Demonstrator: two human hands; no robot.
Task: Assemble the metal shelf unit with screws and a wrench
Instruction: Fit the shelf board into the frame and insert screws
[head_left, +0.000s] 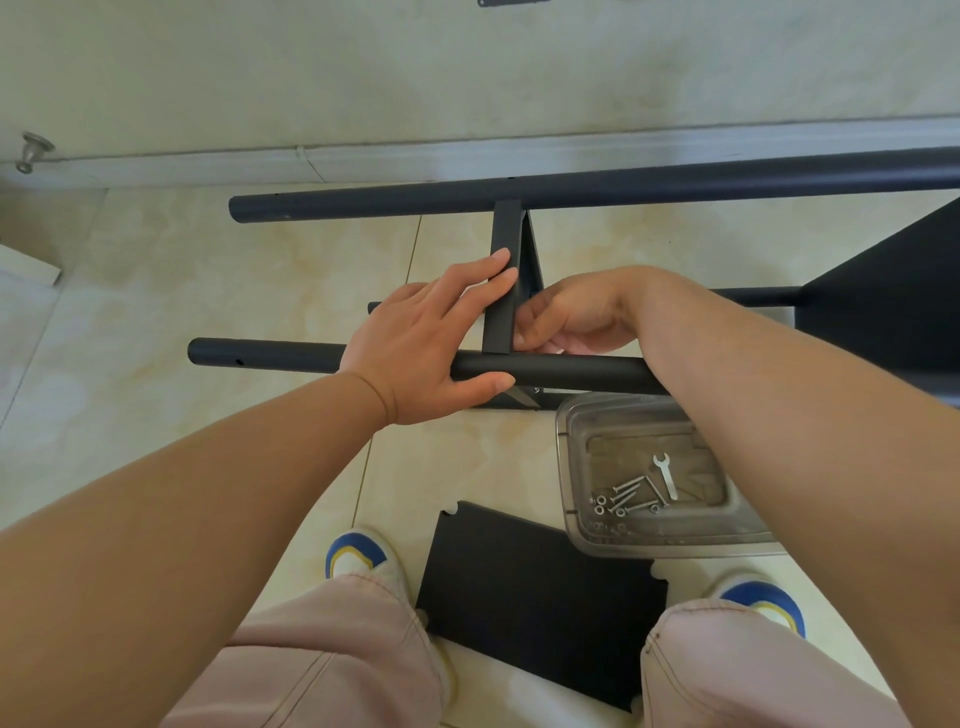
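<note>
A: Steel wrench (665, 475) and screws (626, 500) lie in the tray (566, 467), nearer than the tube (561, 370).

B: Left hand (421, 348) flat on the tube; right hand (566, 325) curls beyond it, contents hidden. The shelf panel (503, 291) may slip, since it looks unfastened.

The left hand (415, 348) rests on the near black tube (571, 371) while the right hand (566, 322) curls beside the crosspiece (501, 312).

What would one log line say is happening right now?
left hand: steadies near black metal tube | right hand: fingers curled behind black shelf panel | small silver wrench: unused in clear plastic tray
</note>
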